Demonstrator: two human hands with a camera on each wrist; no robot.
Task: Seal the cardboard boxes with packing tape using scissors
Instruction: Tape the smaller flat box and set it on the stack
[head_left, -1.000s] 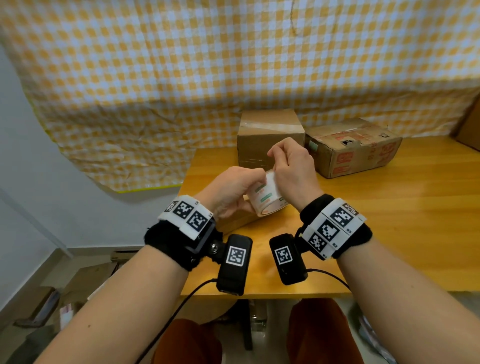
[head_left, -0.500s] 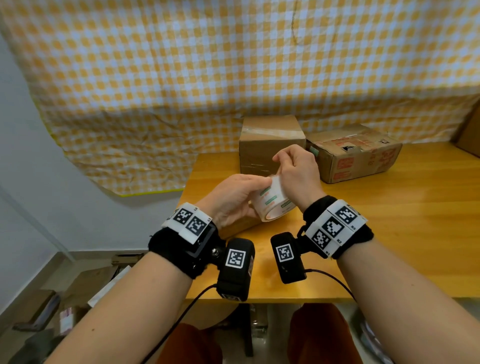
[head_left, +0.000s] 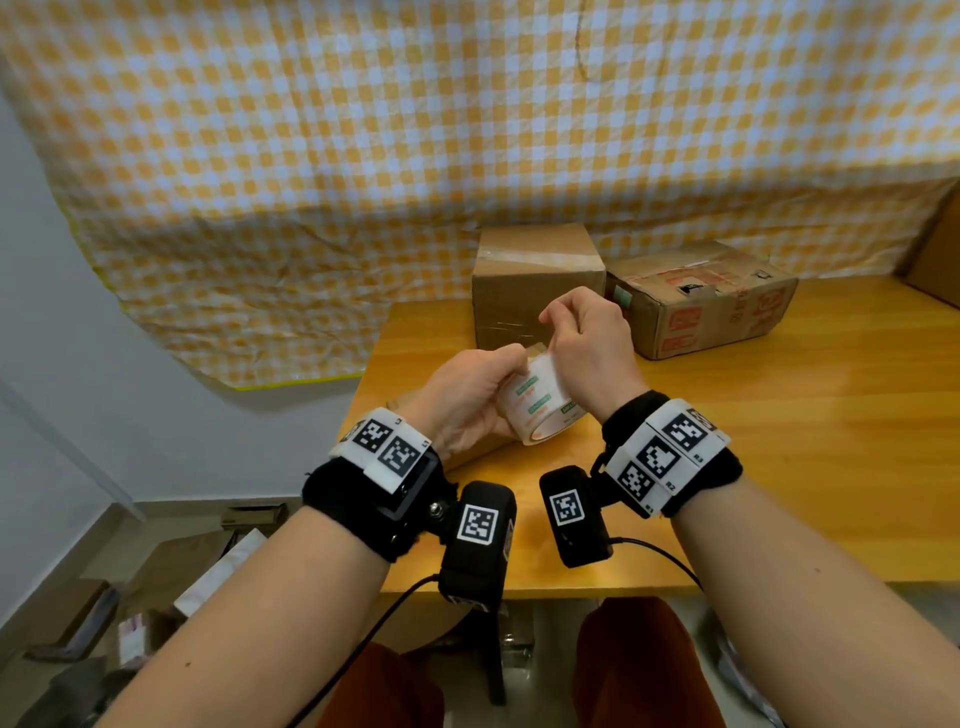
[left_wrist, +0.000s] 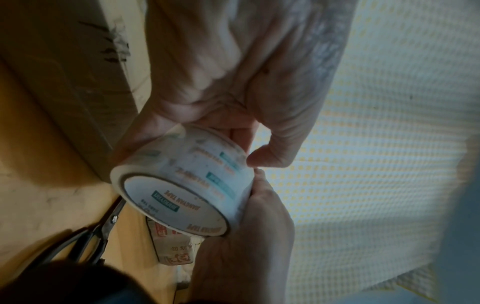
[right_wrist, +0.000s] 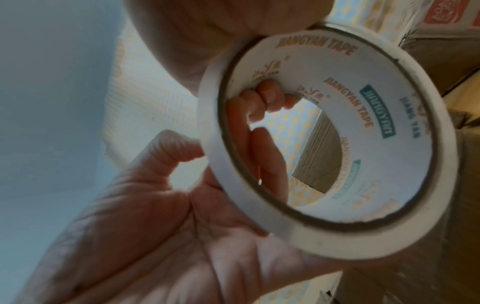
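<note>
A white roll of packing tape (head_left: 540, 402) is held in the air over the near left part of the wooden table (head_left: 779, 467). My left hand (head_left: 498, 384) grips it, with fingers (right_wrist: 262, 96) through the core. My right hand (head_left: 561, 332) curls over the roll's outer face, thumb tip (left_wrist: 262, 158) pressed on the tape. Black-handled scissors (left_wrist: 103, 230) lie on the table under the roll. A plain cardboard box (head_left: 535, 280) with a tape strip across its top stands behind the hands. A printed cardboard box (head_left: 701, 301) stands to its right.
A yellow checked cloth (head_left: 467, 156) hangs behind the table. A flat piece of cardboard (head_left: 467, 460) lies under my left hand. Another brown box (head_left: 935, 249) sits at the far right edge. Boxes and papers (head_left: 156, 597) lie on the floor at the left.
The roll has turned a little between my hands and shows more of its printed face. My right fingers have shifted along its outer face. Both hands stay over the same spot.
</note>
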